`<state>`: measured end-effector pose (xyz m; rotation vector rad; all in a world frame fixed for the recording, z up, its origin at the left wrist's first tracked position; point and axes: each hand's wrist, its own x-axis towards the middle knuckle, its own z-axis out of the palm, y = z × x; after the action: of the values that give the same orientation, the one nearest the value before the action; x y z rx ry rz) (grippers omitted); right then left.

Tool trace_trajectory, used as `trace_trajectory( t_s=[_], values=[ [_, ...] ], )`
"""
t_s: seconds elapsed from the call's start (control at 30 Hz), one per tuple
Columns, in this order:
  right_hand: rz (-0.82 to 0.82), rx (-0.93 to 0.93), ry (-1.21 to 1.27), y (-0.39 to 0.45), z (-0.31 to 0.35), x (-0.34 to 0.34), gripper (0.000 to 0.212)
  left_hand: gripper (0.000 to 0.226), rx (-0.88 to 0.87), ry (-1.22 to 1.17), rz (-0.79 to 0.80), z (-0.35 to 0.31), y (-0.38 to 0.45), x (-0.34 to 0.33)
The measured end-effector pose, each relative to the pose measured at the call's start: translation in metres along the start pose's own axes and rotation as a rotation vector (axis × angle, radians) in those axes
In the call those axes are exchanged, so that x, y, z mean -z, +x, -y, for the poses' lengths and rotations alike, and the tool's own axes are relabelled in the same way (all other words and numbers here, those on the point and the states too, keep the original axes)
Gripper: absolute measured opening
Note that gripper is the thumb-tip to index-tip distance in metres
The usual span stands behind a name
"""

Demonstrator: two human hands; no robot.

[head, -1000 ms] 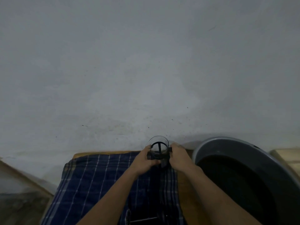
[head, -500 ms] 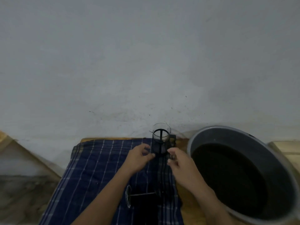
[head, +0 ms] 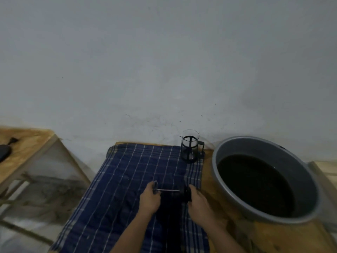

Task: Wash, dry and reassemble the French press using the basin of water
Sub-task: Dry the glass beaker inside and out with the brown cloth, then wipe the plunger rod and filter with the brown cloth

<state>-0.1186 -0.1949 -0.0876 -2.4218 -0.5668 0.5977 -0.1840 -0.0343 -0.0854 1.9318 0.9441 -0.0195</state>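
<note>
While the plunger lies flat across the middle of the checked cloth [head: 127,179], I take it at both ends so the thin rod cannot swing or roll. Far to the left stands a second wooden surface [head: 25,148] with a dark object on it, well apart from my work and no part of it, as far as I can judge. The cloth is spread over the bench [head: 242,232], I think to catch drips and to cushion the glass. My left hand [head: 149,199] is curled around the filter disc end of the plunger [head: 167,190], fingers closed on it. My right hand [head: 197,203] is closed around the dark lid end; how tight that grip is I cannot tell, since the lid is black against a dark fold. At the far edge of the cloth, the carafe [head: 190,147] stands upright in its black frame, mouth open, handle turned right, set back where my arms will not knock it. To the right, the grey basin [head: 218,148] sits on the bench, touching or nearly touching the cloth, its dark water within easy reach. Seating the plunger in the carafe looks like the step in hand.
</note>
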Motion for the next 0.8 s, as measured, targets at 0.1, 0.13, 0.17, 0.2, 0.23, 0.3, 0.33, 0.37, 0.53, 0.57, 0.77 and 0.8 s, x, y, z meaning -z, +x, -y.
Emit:
trace_trajectory(
  t_s=[0.1, 0.13, 0.17, 0.2, 0.23, 0.3, 0.33, 0.37, 0.53, 0.57, 0.77, 0.8],
  values=[
    [-0.074, -0.042, -0.082, -0.008, 0.005, -0.005, 0.028, 0.03, -0.005, -0.073, -0.074, 0.007, -0.015, -0.001],
    [-0.086, -0.056, -0.092, -0.013, 0.006, -0.005, 0.023, 0.028, -0.003, -0.114, -0.085, 0.008, -0.022, 0.0],
    [-0.09, -0.063, -0.074, -0.015, 0.005, -0.005, 0.019, 0.027, -0.006, -0.163, -0.095, 0.007, -0.023, -0.002],
    [-0.089, -0.053, -0.025, -0.019, 0.003, -0.005, 0.017, 0.027, 0.004, -0.226, -0.101, 0.007, -0.025, -0.003],
    [-0.079, -0.044, 0.028, -0.025, 0.002, -0.004, 0.015, 0.027, 0.01, -0.308, -0.109, 0.006, -0.029, -0.004],
    [-0.054, -0.032, 0.137, -0.043, -0.004, 0.002, 0.014, 0.031, 0.056, -0.515, -0.154, 0.001, -0.044, -0.011],
    [-0.041, -0.036, 0.192, -0.052, -0.009, 0.005, 0.015, 0.038, 0.1, -0.63, -0.173, -0.003, -0.053, -0.016],
    [-0.039, -0.055, 0.244, -0.062, -0.012, 0.008, 0.016, 0.044, 0.163, -0.746, -0.168, -0.007, -0.064, -0.022],
    [-0.124, -0.177, 0.376, -0.114, -0.048, 0.033, 0.019, 0.023, 0.424, -1.154, 0.199, -0.026, -0.117, -0.058],
    [-0.125, -0.192, 0.39, -0.122, -0.054, 0.037, 0.019, 0.027, 0.432, -1.177, 0.213, -0.027, -0.123, -0.064],
    [-0.207, -0.211, 0.421, -0.163, -0.082, 0.038, 0.005, 0.024, 0.406, -1.096, 0.336, -0.041, -0.165, -0.103],
    [-0.213, -0.204, 0.423, -0.169, -0.085, 0.036, 0.004, 0.024, 0.434, -1.055, 0.33, -0.041, -0.169, -0.11]
  ],
)
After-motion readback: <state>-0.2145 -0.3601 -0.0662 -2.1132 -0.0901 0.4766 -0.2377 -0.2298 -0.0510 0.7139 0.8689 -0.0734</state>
